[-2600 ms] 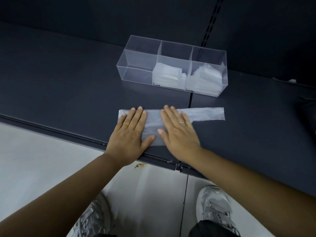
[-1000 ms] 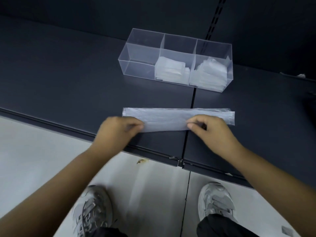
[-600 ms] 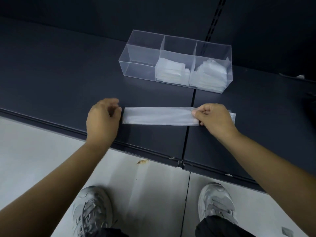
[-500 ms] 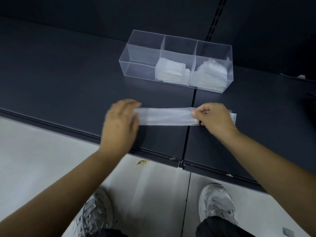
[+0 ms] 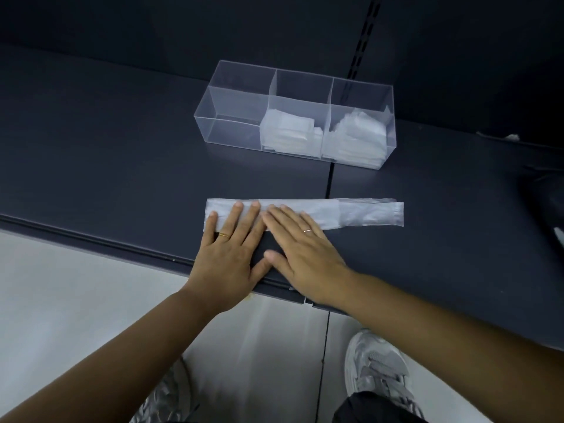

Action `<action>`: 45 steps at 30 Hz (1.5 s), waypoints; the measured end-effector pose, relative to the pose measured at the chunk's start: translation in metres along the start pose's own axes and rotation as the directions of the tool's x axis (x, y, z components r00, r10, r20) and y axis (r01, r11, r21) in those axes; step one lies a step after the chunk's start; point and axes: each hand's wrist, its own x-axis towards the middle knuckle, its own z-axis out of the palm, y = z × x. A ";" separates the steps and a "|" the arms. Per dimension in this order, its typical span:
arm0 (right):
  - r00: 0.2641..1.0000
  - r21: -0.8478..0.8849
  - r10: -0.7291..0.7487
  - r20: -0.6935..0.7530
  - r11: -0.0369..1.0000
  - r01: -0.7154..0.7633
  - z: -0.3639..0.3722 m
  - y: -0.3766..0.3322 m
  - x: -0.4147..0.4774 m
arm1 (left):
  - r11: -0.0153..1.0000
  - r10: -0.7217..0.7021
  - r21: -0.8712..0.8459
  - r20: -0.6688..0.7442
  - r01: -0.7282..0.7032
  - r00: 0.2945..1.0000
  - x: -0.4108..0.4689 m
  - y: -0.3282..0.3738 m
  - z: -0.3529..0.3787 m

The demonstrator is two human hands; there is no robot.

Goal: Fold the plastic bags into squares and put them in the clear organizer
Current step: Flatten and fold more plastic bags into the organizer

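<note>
A translucent plastic bag [image 5: 351,214], folded into a long narrow strip, lies flat on the dark shelf [image 5: 106,154]. My left hand [image 5: 229,254] lies flat with straight fingers pressing the strip's left end. Beside it my right hand [image 5: 305,254] is also flat, its fingertips pressing the strip near the middle. Behind the bag stands the clear organizer [image 5: 210,96] with three compartments. Its middle compartment holds a stack of folded bags [image 5: 288,132], its right one holds another stack [image 5: 357,138], and the left one holds nothing.
The shelf's front edge [image 5: 91,239] runs just below my hands, with pale floor and my grey shoes [image 5: 378,370] underneath. A seam [image 5: 331,181] splits the shelf under the bag. A dark back wall rises behind the organizer, and a dark object [image 5: 546,206] sits at the far right.
The bag was folded lengthwise into a narrower strip. Both hands let go of their pinch on its ends and now lie flat, pressing its left half.
</note>
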 end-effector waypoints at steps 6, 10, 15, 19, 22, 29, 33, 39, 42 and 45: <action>0.986 -0.201 0.157 0.046 0.969 -0.145 -0.010 0.074 -0.028 | 1.000 -0.016 0.001 0.007 0.016 1.000 0.001 0.000 0.000; 0.949 -0.086 0.316 -0.021 0.945 -0.316 -0.027 0.120 -0.046 | 1.000 -0.022 0.015 -0.004 0.022 1.000 0.001 -0.002 0.002; 0.848 0.191 0.447 -0.284 0.893 -0.407 -0.041 0.146 -0.039 | 1.000 -0.027 -0.006 0.002 0.027 1.000 0.001 0.000 0.000; 0.863 0.166 0.433 -0.259 0.900 -0.402 -0.047 0.147 -0.031 | 1.000 -0.026 -0.006 0.002 0.026 1.000 0.001 -0.002 0.000; 0.888 0.178 0.403 -0.221 0.912 -0.369 -0.052 0.142 -0.038 | 1.000 0.013 -0.026 -0.013 -0.013 1.000 0.003 -0.006 -0.002; 0.829 0.651 0.525 0.194 0.563 -0.509 -0.072 0.111 -0.089 | 0.978 0.133 -0.152 -0.088 -0.145 0.987 0.016 -0.019 -0.013; 0.833 0.776 0.418 0.363 0.359 -0.519 -0.094 0.085 -0.116 | 0.873 0.283 -0.390 -0.086 -0.293 0.955 0.009 0.056 -0.023; 0.904 0.862 0.197 0.379 0.281 -0.422 -0.120 0.057 -0.121 | 0.553 0.156 -0.792 -0.209 -0.260 0.965 -0.014 0.135 -0.046; 0.943 0.884 0.309 0.125 0.397 -0.247 -0.123 0.070 -0.103 | 0.258 0.062 -0.956 -0.127 -0.139 0.990 -0.016 0.131 -0.068; 0.965 0.916 0.256 0.060 0.370 -0.156 -0.106 0.081 -0.077 | 0.019 0.064 -0.999 -0.028 -0.030 0.998 -0.006 0.115 -0.083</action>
